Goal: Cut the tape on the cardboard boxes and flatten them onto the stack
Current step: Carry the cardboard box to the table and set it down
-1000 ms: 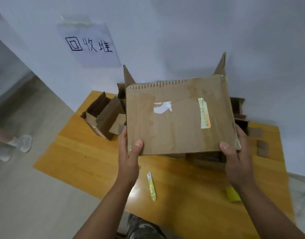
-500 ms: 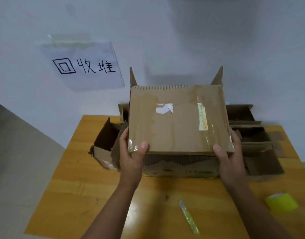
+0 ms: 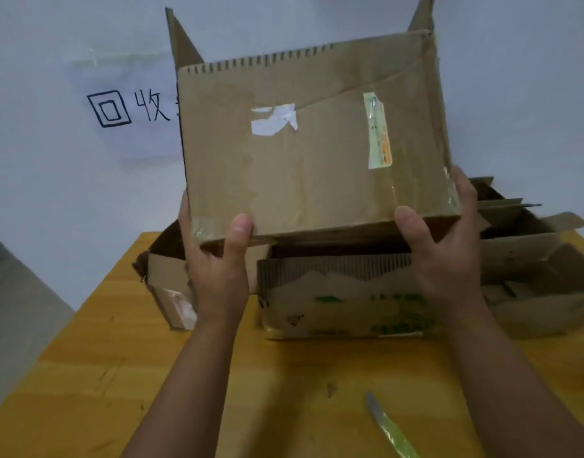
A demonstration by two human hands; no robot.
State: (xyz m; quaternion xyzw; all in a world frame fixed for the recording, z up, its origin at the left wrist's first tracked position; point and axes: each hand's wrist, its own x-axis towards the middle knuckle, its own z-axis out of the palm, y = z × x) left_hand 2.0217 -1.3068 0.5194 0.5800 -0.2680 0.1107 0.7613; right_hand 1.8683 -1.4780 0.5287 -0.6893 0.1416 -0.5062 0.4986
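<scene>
Beyond a green-handled cutter [image 3: 394,433] left at 5 o'clock on the worktop [image 3: 95,375], a taped cardboard box [image 3: 313,137] is held aloft at 12 o'clock, its lower corners gripped by the left hand [image 3: 218,266] and right hand [image 3: 446,256], apparently awaiting cutting, then flattening onto the stack [image 3: 522,269] behind.

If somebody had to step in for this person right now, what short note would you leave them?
Left hand and right hand each grip a lower corner of the cardboard box, held up above the table. Its flaps stand open; clear tape still shows on it. The cutter lies on the table near you. Other boxes sit behind, some opened out. Left: lay this one flat on the pile.
</scene>
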